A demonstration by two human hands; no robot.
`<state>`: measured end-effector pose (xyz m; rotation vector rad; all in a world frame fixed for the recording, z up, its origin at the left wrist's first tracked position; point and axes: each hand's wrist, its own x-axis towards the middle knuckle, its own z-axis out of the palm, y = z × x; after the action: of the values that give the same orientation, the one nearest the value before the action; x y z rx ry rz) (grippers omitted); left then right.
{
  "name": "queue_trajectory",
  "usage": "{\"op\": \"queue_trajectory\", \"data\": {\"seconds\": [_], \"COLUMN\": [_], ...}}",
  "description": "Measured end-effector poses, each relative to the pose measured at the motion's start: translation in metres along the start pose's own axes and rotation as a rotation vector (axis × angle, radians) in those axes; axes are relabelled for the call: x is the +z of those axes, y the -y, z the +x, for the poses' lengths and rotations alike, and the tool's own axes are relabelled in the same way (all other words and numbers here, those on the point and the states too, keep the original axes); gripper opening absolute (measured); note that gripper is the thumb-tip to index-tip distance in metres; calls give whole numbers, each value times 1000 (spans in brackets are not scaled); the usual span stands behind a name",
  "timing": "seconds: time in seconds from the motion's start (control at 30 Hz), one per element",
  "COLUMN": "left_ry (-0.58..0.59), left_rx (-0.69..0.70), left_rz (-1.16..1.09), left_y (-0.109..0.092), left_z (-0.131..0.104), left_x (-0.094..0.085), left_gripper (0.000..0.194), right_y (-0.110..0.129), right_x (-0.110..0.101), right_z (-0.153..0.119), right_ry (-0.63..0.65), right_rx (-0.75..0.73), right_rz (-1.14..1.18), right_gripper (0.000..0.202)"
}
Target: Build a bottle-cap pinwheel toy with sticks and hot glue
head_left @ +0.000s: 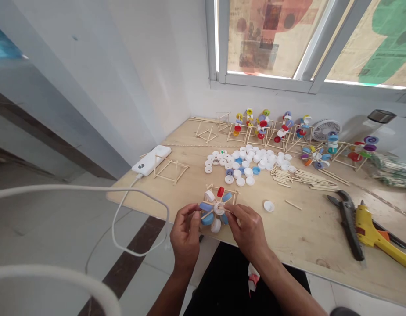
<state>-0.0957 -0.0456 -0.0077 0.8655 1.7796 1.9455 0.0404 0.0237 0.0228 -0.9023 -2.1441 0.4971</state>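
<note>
Close to the table's front edge is a small wheel of bottle caps (219,208), with white, blue and red caps on sticks around a white hub cap. A square stick frame (235,195) shows partly behind it. At the wheel's left side, my left hand (186,232) is closed, its thumb and fingers at the blue caps; the exact contact is partly hidden. From the right, my right hand (249,226) pinches a thin wooden stick (224,207) at the hub. A loose white cap (269,206) lies to the right of my right hand.
Many white caps (249,160) and wooden sticks (313,179) lie beyond. Finished cap wheels (262,125), a fan (326,130) and a bottle (379,123) stand behind. At right are a cutter (349,224) and yellow glue gun (367,230); at left, a cabled power bank (152,159).
</note>
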Motion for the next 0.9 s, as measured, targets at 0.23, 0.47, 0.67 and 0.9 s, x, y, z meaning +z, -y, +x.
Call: {"op": "queue_trajectory", "data": {"seconds": [0.23, 0.47, 0.67, 0.9], "left_ry": [6, 72, 193, 255], "left_rx": [39, 87, 72, -3], "left_rz": [48, 109, 108, -1], "left_y": [-8, -12, -18, -18], "left_z": [2, 8, 16, 31], "left_x": [2, 2, -1, -3], "left_gripper": [22, 22, 24, 21], "right_y": [1, 3, 9, 5], "right_x": [-11, -21, -27, -32], "right_z": [-1, 0, 3, 3], "right_ry": [4, 3, -55, -23], "right_rx": [220, 484, 531, 494], "right_rz": [231, 617, 845, 757], "right_gripper": [20, 22, 20, 21]}}
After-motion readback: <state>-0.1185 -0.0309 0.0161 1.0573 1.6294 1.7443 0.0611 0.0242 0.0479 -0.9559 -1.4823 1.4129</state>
